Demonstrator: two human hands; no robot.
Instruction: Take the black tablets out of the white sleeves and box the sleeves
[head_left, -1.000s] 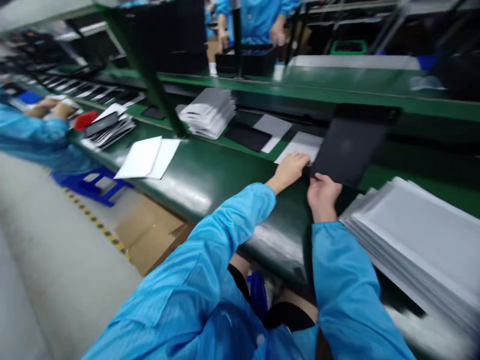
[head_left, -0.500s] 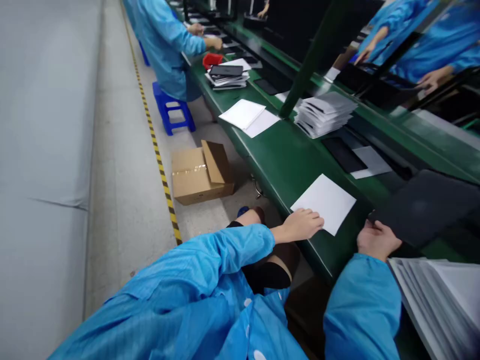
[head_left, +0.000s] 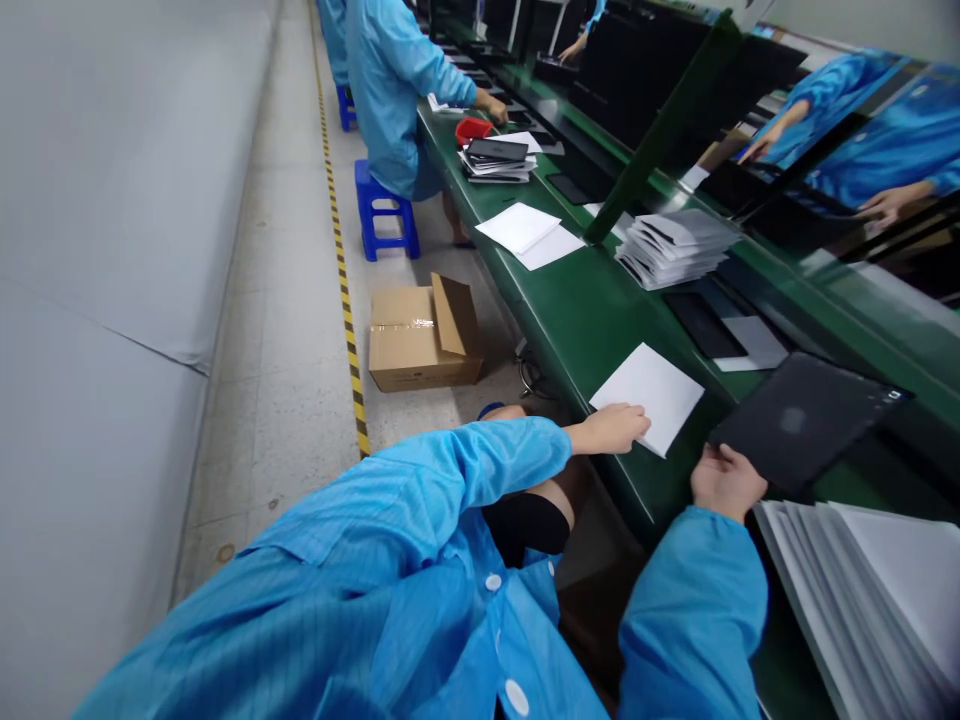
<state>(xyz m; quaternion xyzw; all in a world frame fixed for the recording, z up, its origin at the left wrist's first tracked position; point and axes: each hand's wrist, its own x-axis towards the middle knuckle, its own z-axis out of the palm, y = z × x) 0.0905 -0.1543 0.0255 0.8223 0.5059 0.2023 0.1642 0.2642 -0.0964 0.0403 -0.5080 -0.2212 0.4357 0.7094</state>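
the dark panel (head_left: 806, 425) is gripped by its edge in the right hand (head_left: 727, 483), held over the green bench (head_left: 555, 310); a white sheet (head_left: 664, 385) is touched by the left hand (head_left: 615, 428), whether pinched cannot be told; a pale stack (head_left: 892, 580) is piled nearby, a cardboard box (head_left: 405, 340) set on the floor (head_left: 289, 300).

A long green workbench (head_left: 592, 310), blue-coated worker (head_left: 386, 100) and striped floor tape (head_left: 340, 245) suggest a factory

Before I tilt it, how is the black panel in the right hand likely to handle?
The black panel is probably stiff: it looks flat while the right hand grips one edge. It may be light, given its thin look. Its smooth face could be slippery.
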